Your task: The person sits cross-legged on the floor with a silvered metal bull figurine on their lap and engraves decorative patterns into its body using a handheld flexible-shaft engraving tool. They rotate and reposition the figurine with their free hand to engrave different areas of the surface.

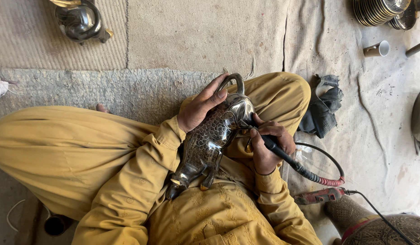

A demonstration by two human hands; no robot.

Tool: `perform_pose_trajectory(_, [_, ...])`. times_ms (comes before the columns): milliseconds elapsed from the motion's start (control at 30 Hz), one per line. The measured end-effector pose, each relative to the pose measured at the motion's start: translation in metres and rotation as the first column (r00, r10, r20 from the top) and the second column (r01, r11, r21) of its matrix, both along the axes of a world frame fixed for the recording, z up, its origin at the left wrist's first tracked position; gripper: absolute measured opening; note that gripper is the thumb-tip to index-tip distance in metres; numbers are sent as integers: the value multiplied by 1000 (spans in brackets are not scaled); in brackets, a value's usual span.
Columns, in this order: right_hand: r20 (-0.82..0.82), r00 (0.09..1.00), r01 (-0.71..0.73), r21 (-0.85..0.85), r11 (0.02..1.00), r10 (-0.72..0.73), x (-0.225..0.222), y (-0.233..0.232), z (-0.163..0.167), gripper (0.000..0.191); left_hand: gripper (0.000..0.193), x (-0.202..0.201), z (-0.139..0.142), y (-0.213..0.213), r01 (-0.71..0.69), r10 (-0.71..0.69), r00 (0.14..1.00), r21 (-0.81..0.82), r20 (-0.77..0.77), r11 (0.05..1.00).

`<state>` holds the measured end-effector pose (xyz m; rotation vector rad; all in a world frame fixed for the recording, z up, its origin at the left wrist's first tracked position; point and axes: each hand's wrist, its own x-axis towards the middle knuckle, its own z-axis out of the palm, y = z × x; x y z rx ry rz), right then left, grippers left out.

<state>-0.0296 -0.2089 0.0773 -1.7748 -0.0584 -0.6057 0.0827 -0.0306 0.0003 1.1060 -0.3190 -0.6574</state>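
Head view: left hand [198, 111] fingers steady a metal animal figure [214, 136]; right hand [269, 145] fingers grip an engraving tool [287, 159].

From my remote seat I took this for a floor-level metal-craft workshop — the worker sat cross-legged on worn matting [182, 31] rather than at a bench. A stack of metal plates [380, 11] stood in one corner, a dark polished vessel [80, 20] in another, with a grimy rag [325, 106] and a corded power tool [319, 196] close by — I saw nothing domestic.
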Motion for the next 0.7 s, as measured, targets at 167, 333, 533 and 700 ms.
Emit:
perform_pose_trajectory(167, [0, 1000, 20, -56, 998, -20, 3, 2, 1, 16, 87, 0, 5, 0, -1, 0, 1000, -22, -20, 1000])
perform_pose_trajectory(333, [-7, 1000, 2, -152, 988, -3, 2, 1, 3, 16, 86, -1, 7, 3, -1, 3, 999, 66, -35, 998])
perform_pose_trajectory(533, [10, 1000, 14, -64, 998, -14, 1, 1, -1, 17, 86, 0, 3, 0, -5, 4, 999, -23, -33, 1000])
perform_pose_trajectory(700, [4, 1000, 23, -53, 998, -23, 1, 0, -2, 17, 87, -1, -1, -1, -2, 1, 999, -24, -47, 1000])
